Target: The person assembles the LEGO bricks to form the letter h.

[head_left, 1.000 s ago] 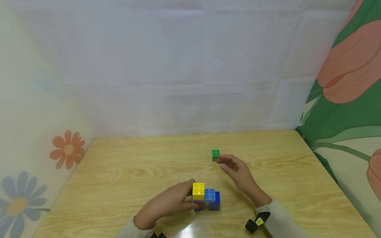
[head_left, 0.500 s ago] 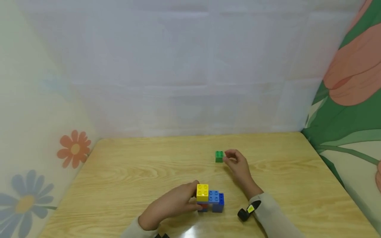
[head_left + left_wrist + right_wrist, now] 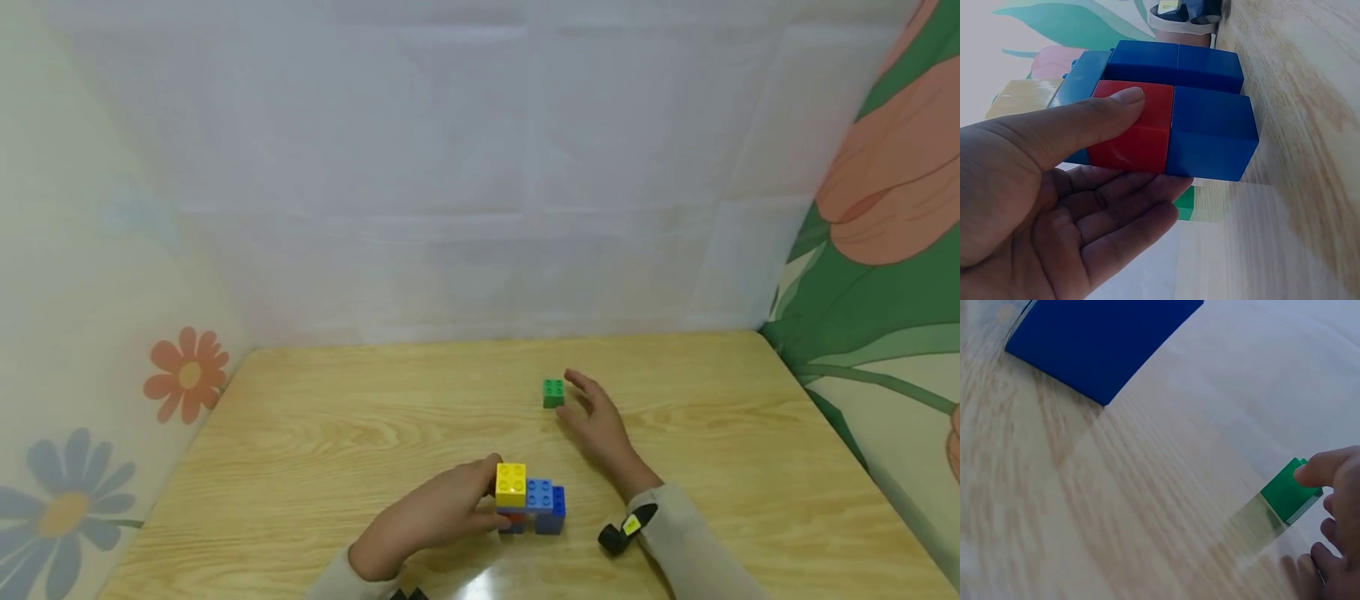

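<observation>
My left hand (image 3: 442, 510) grips a small structure of toy building bricks standing on the table. On its top left sits a yellow brick (image 3: 511, 483), over a lighter blue brick (image 3: 538, 493) that bridges two columns. In the left wrist view the thumb presses a red brick (image 3: 1138, 140), stacked with a dark blue brick (image 3: 1213, 134); the fingers lie along the far side. Farther back stands a green brick (image 3: 552, 393). Just right of it is my right hand (image 3: 600, 429), thumb and forefinger spread apart. Whether the thumb touches the green brick is unclear.
A wood-grain table (image 3: 337, 417) carries the bricks. Behind it hangs a pale creased cloth (image 3: 450, 208), with a flower-printed wall on each side. A black wrist strap (image 3: 626, 529) is on the right sleeve.
My right hand has moved slightly back and its forefinger has lifted away, spreading from the thumb beside the green brick. The left hand keeps its grip on the brick structure.
</observation>
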`<state>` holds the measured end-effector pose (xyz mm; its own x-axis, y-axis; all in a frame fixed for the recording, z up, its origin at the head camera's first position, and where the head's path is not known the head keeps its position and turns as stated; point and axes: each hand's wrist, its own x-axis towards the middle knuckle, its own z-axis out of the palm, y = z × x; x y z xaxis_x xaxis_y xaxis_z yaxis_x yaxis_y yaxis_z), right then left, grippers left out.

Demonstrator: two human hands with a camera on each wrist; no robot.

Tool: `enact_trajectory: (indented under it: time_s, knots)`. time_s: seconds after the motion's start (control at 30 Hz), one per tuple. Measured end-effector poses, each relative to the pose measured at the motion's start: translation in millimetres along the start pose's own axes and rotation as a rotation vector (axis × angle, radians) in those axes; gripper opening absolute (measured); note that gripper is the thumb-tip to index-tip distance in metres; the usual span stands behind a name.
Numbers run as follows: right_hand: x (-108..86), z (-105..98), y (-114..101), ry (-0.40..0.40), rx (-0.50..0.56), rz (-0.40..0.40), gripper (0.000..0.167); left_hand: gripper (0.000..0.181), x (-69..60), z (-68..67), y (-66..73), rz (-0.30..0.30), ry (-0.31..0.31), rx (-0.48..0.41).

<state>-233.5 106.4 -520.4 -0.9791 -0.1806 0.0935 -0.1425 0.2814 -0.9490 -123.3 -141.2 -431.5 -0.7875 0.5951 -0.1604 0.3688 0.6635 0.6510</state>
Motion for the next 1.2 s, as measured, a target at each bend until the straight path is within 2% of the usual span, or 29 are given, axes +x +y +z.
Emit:
enact_trajectory:
  time_s: [0.3,0.57,0.8,0.93,1.2]
  knots:
    - [-0.8,0.0,0.2,-0.002,-0.102,-0.020,0.057,0.041,-0.1,0.5,2.5,0.008,0.002,0.007]
    - [-0.3,1.5,-0.2,0.014,-0.105,-0.038,0.050,0.039,0.6,1.4,3.2,0.006,0.005,0.032]
    - [0.7,3.5,-1.7,0.024,-0.138,-0.015,0.043,0.040,-0.7,1.5,3.7,-0.007,0.001,0.015]
    - [0.3,4.4,-2.2,0.032,-0.143,-0.035,0.042,0.041,-1.8,1.2,3.6,-0.014,0.002,0.002]
    - [-0.4,5.2,-3.2,0.022,-0.170,-0.043,0.040,0.041,-1.3,1.3,2.7,-0.017,0.013,0.032]
